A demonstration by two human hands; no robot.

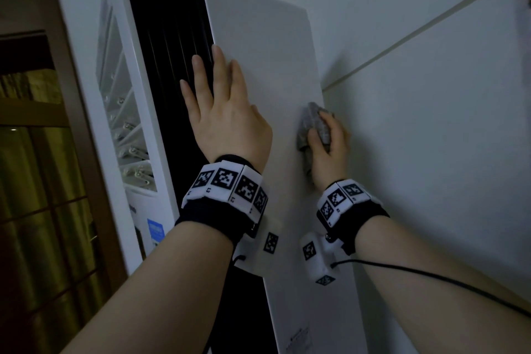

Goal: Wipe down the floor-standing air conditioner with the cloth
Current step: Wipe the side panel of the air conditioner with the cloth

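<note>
The tall white floor-standing air conditioner [258, 46] fills the middle of the view, with a black vertical vent strip [166, 17] down its left part. My left hand [224, 112] lies flat with straight fingers on the front panel, across the border of the vent and the white face. My right hand [330, 149] grips a crumpled grey cloth [311, 126] and presses it against the unit's right edge, close to the wall.
A pale wall [431, 123] with a thin seam stands right behind and beside the unit. On the left are a brown wooden frame [69, 89] and yellowish glass panes [34, 210]. The unit's left side shows an open louvre section [126, 129].
</note>
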